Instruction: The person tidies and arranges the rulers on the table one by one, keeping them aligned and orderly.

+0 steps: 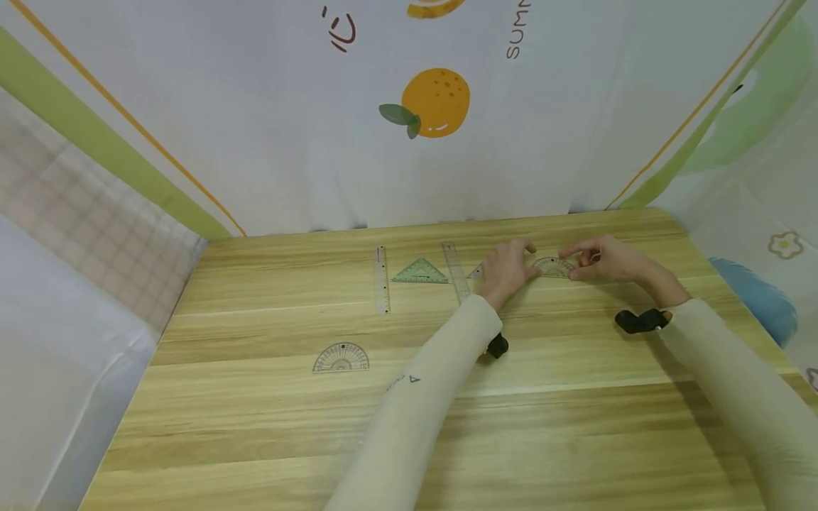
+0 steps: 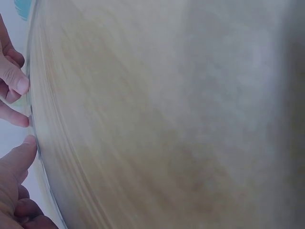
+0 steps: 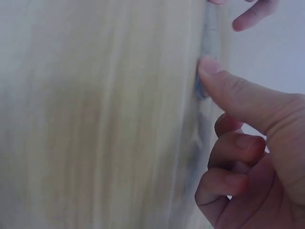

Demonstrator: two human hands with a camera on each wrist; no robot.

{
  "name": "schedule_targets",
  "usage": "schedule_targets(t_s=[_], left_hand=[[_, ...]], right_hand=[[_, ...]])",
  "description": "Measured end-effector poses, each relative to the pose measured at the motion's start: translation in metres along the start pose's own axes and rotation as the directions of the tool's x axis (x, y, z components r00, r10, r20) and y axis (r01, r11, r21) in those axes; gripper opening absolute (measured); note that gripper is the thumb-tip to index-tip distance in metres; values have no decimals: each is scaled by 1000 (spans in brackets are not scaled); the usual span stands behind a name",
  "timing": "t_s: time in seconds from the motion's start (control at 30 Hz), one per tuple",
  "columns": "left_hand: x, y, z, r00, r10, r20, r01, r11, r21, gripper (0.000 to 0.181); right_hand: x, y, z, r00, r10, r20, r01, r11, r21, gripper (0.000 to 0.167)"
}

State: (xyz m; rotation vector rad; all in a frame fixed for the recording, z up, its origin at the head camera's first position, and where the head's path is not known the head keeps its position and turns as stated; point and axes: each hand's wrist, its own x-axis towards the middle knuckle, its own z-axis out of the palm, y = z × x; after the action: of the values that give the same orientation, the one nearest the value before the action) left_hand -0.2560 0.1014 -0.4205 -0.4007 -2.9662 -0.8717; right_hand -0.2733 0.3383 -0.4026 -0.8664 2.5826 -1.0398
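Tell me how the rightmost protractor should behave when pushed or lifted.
The protractor looks thin and see-through, so it's probably light plastic. Lying apparently flat on the wood-grain tabletop, it should slide rather than tip. Its thin edge may be fiddly to lift.

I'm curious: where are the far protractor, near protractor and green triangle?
Far protractor [image 1: 553, 267], head view: its middle.
Near protractor [image 1: 341, 358], head view: its middle.
Green triangle [image 1: 420, 279], head view: its long bottom edge.

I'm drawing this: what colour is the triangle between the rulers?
The triangle is green, clearest from the head.
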Motion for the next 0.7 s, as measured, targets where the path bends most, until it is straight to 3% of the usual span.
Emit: schedule_targets(t_s=[0.5,0.7], left_hand=[[5,1,-2,999,-21,51,25,997,-74,45],[4,3,-4,998,-16,55,20,997,-77,44]], right_hand=[[2,3,2,999,-41,10,41,999,-11,36],[3,1,1,1000,0,29,0,1000,-15,39]])
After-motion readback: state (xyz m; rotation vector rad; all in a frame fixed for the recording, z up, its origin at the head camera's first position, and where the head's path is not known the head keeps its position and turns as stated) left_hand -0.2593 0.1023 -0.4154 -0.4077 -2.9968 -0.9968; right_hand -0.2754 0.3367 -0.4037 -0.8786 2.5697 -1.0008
